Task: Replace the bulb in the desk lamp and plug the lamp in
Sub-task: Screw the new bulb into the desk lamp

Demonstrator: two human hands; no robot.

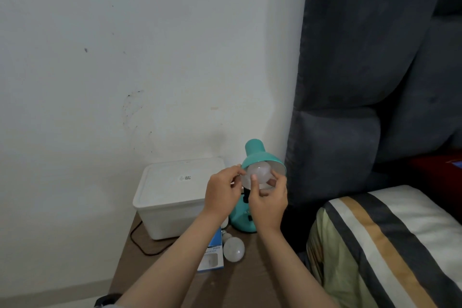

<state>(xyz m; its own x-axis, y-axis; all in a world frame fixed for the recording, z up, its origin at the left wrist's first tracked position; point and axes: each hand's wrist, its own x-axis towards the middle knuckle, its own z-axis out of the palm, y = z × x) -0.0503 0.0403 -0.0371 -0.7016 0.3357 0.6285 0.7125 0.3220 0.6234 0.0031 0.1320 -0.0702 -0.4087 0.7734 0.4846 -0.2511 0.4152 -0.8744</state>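
A teal desk lamp (255,151) stands on a brown bedside table (240,280), its shade tilted toward me. A frosted white bulb (260,172) sits in the shade's mouth. My right hand (268,204) grips this bulb from below, thumb and fingers around it. My left hand (222,194) pinches the left rim of the shade beside the bulb. A second white bulb (233,249) lies loose on the table in front of the lamp's base (241,222). Next to it lies a blue and white bulb box (212,256), partly under my left forearm.
A white lidded plastic box (172,197) stands left of the lamp against the white wall. A black cord (140,242) loops on the table below the box. A dark grey padded headboard (362,82) and a striped pillow (390,245) fill the right side.
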